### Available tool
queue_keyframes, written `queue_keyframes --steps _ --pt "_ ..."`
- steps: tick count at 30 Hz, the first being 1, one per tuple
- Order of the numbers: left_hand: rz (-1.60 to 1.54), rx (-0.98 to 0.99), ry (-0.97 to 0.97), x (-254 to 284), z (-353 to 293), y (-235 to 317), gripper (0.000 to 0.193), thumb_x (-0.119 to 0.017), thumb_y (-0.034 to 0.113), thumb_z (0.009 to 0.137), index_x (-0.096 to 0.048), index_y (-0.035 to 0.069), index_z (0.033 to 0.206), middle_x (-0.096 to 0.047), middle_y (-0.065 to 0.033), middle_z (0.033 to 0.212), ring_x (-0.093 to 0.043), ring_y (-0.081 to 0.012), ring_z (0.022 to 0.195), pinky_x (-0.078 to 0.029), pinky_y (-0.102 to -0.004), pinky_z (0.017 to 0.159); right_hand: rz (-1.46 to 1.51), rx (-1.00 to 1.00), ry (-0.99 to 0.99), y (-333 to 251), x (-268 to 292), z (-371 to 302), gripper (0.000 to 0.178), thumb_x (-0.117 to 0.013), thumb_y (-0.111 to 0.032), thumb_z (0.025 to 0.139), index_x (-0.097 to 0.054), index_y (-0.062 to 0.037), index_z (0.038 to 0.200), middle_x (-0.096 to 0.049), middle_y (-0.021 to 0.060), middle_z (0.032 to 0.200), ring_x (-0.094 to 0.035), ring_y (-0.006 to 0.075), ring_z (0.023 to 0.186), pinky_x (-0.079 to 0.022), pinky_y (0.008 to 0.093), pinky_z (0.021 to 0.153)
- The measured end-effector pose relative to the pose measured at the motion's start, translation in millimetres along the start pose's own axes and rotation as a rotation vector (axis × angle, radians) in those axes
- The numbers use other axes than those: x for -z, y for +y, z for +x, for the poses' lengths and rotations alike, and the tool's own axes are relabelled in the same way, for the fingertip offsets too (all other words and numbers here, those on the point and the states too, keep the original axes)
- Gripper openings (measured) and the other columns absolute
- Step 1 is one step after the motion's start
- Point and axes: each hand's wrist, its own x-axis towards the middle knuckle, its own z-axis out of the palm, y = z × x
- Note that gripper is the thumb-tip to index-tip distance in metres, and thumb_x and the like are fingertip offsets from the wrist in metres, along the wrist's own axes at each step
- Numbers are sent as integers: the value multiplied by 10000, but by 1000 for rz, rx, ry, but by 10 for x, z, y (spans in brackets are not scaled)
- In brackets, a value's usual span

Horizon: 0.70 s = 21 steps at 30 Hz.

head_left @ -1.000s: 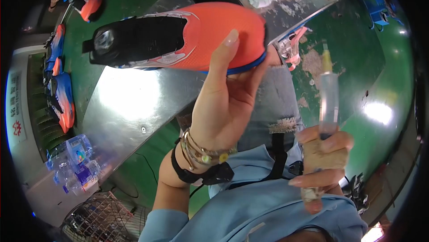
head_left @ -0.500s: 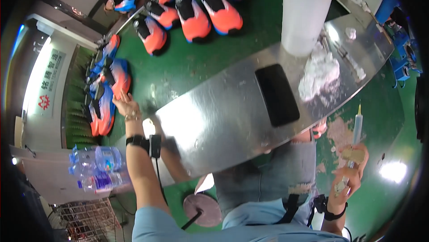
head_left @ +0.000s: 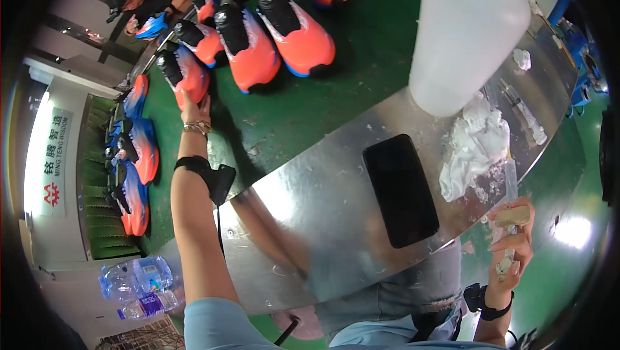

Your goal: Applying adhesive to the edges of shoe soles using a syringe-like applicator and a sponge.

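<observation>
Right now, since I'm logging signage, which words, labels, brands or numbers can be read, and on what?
Wall sign: dark lettering in two scripts, red emblem; readable, but not copied here.
Purple bottle label: pale print, too small to read surely.
Phone: dark screen, no text.

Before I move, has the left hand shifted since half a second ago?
Yes: judged against the phone, the left hand has moved farther forward, up the picture, now at an orange shoe.

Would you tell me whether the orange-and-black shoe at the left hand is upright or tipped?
Upright: the orange-and-black shoe has its opening facing up.
</observation>
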Motion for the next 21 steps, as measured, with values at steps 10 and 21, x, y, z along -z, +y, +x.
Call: queue_keyframes --steps 10,21 --pt "-17 75 -209 576 -1340 372 422 -543 223 871 -415 -24 1189 -497 -154 1184 -518 -308 1061 -503 -381 869 321 -15 68 -119 273 -367 490 -400 -512 806 -539 -56 693 -400 231 1137 -425 329 1008 -366 461 831" --pt "-179 433 52 1997 -4860 672 451 -514 242 878 -396 39 1262 -483 -98 1225 -498 -222 1093 -520 -247 792 47 265 10 -50 92 -175 366 -447 -340 835 -589 -16 743 -459 212 1109 -477 291 993 -373 383 845"
